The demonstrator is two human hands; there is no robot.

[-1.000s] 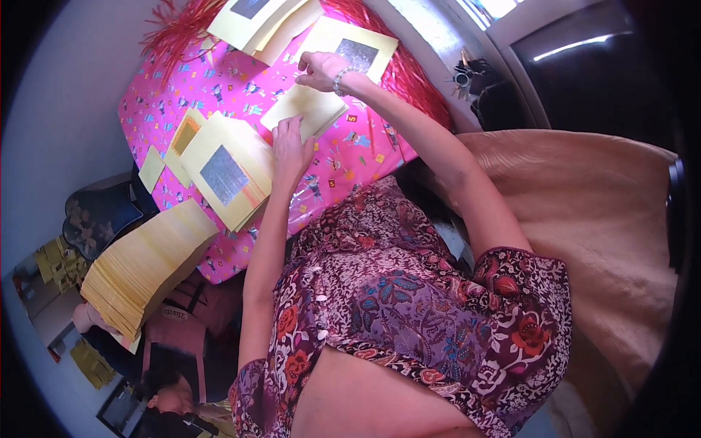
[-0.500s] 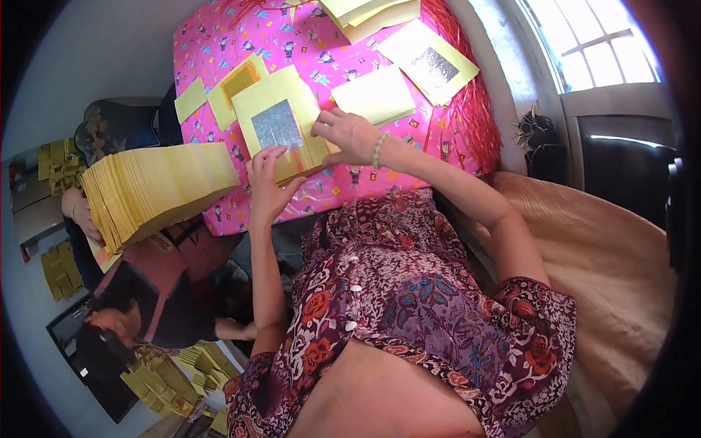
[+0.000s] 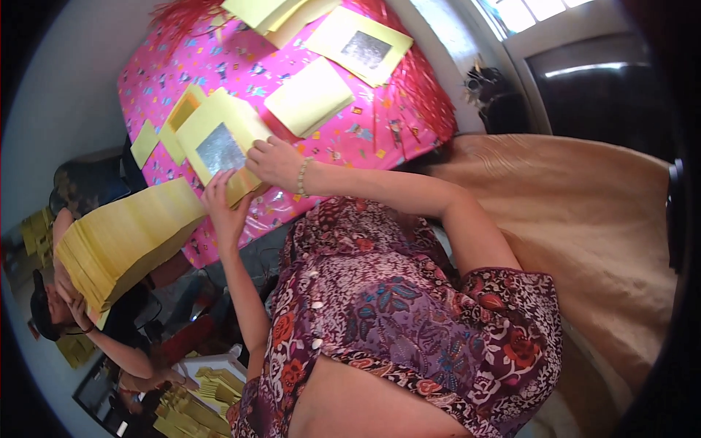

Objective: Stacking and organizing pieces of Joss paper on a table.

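a big soft sheet of tan cloth (image 3: 577, 219) lay in folds along the right side. next to it was a table with a shiny pink cover (image 3: 237, 80) that looked like smooth plastic and had tiny cartoon figures all over. the person's dress (image 3: 409, 321) had curly flowers in purple, red and white, and it filled the space in front of the table.

a long, thick stack of yellow paper (image 3: 131, 233) leaned out at the left corner, its edges like thin stripes. it stood in the way and hid part of another person in a dark cap (image 3: 45, 310), whose hands were at its far end. thin red shiny strands (image 3: 427, 106) hung like grass along the table's far edge.

a flat pile of yellow sheets (image 3: 226, 109) lay near the table's front edge, with a crinkly silver square (image 3: 220, 147) on top. a plain yellow pile (image 3: 310, 95) sat just beyond it, and a smaller yellow piece (image 3: 144, 144) lay to the left.

the right hand (image 3: 274, 164) touched the pile's right side, fingers bent and close together; i could not tell if they pinched. the left hand (image 3: 228, 208) touched the near edge, its thumb spread away from its fingers. a beaded bracelet (image 3: 301, 177) circled the right wrist.
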